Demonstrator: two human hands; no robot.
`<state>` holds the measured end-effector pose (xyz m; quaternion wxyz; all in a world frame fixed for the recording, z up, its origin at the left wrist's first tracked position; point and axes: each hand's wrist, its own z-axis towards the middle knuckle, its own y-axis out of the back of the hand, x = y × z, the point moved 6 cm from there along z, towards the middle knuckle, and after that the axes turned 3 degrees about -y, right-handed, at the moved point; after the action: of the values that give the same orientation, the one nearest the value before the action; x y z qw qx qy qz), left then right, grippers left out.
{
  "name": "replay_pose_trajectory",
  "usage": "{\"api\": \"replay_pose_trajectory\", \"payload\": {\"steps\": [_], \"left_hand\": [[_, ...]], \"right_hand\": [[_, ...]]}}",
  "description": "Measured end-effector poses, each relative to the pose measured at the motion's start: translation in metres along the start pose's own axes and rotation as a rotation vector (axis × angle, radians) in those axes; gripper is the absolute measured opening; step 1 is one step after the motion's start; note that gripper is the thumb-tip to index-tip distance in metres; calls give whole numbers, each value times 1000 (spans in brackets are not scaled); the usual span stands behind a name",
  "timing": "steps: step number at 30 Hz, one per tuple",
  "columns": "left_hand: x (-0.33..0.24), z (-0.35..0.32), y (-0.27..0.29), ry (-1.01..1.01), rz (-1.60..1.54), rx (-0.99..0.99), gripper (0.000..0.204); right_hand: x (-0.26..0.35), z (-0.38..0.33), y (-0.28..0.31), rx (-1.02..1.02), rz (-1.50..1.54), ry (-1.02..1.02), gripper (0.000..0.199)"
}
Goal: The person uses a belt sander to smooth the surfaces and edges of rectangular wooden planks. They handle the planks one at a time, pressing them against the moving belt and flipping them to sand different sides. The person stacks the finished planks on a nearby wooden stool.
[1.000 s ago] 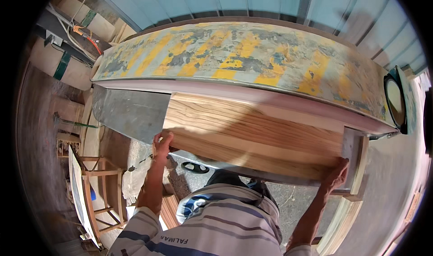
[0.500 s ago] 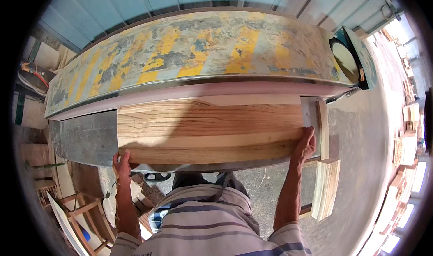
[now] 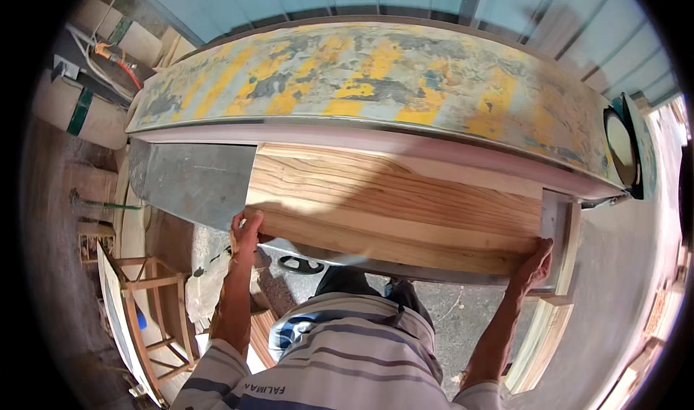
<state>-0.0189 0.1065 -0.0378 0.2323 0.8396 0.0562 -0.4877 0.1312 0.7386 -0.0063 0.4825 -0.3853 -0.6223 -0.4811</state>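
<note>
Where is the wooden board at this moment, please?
In the head view, the wooden board is slightly right of centre, over the grey metal table, between the left hand and the right hand.

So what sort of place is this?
Probably a woodworking shop: a grained wooden panel is held over the grey metal table of what looks like a long edge belt sander, with pale timber nearby.

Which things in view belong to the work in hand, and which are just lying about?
Part of the work:
- wooden board, held near its ends by the left hand and right hand
- grey metal table under it
- pinkish band along its far side

Apparently just lying about:
- wooden frame, lower left
- pale timber, lower right
</note>
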Motion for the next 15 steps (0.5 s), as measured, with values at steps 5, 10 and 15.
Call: {"api": "replay_pose_trajectory", "payload": {"steps": [5,10,15], "left_hand": [[12,28,33,24,120,-59,75],[30,66,70,2,170,-61,69],[83,53,158,169,205,-73,52]], "right_hand": [[6,-30,-20,87,39,19,48],[-1,-57,-33,189,144,91,38],[-25,-90,-1,151,-117,97,32]]}}
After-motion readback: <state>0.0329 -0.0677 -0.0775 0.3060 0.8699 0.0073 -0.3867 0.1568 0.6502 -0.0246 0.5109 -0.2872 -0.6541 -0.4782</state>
